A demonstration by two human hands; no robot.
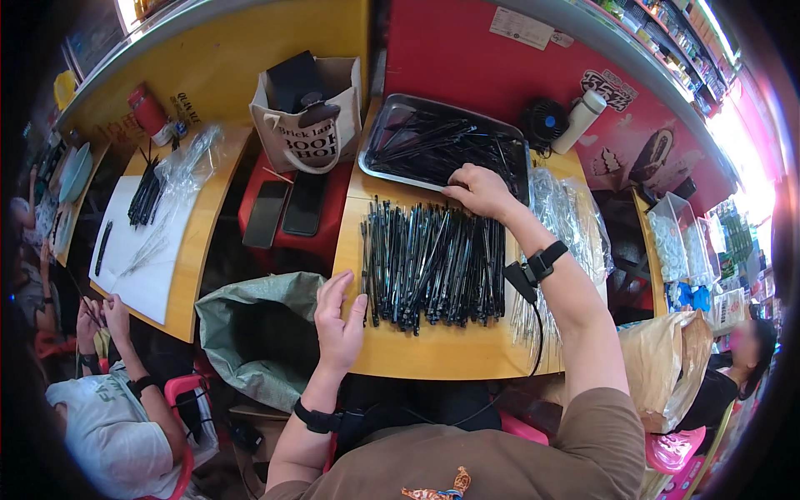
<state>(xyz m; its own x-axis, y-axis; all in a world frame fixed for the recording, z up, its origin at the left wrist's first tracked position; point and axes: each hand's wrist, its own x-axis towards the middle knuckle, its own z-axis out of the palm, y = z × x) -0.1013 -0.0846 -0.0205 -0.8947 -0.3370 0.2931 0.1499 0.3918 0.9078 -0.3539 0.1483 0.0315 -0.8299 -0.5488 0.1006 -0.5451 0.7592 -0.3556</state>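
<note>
A wide row of thin, glossy black sticks (433,262) lies side by side on the yellow wooden table (433,358) in front of me. My left hand (339,327) is at the row's left end, thumb apart from the other fingers and nothing visible in it. Behind the row stands a metal tray (400,177) holding a loose heap of more black sticks (450,146). My right hand (483,191) is over the tray's near right rim with its fingers curled down. Its fingertips are partly hidden, so what they hold cannot be made out.
Clear plastic wrapping with thin pale strips (562,242) lies right of the row. A green woven sack (258,333) gapes at the left, and a tan bag (667,358) stands right. A canvas bag (308,125) and two phones (305,204) sit left. A person (117,417) works at the left table.
</note>
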